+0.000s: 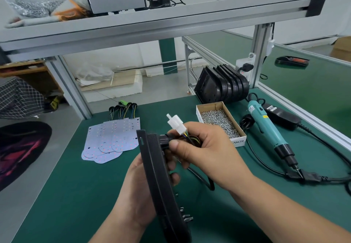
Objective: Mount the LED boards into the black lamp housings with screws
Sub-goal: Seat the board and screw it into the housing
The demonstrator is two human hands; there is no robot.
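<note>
lamp housing (158, 176), black, with a matt, finely ribbed curved rim, held upright on its edge just above the green felt-like counter (76, 195), nearest the viewer. the left hand (136, 191) wraps its fingers round the rim from behind. the right hand (207, 153) curls thumb and fingers round a bundle of thin coloured wires at the housing's back, and a white plastic connector (175, 125) sticks up from its grip.

this looks like preparation: the cable is being seated in the housing, and no board is mounted yet. the next move likely calls for laying the housing open side up, fetching a board and aligning its holes.

further off, to the left, flat pale led boards (112, 140) lie fanned and overlapping, dotted with small red points. to the right, an open cardboard box (199, 109) holds small shiny metal screws (220, 121). beside it lies a teal electric screwdriver (269, 128) with a black cord. behind the box, more black housings (222, 85) stand stacked on edge.
</note>
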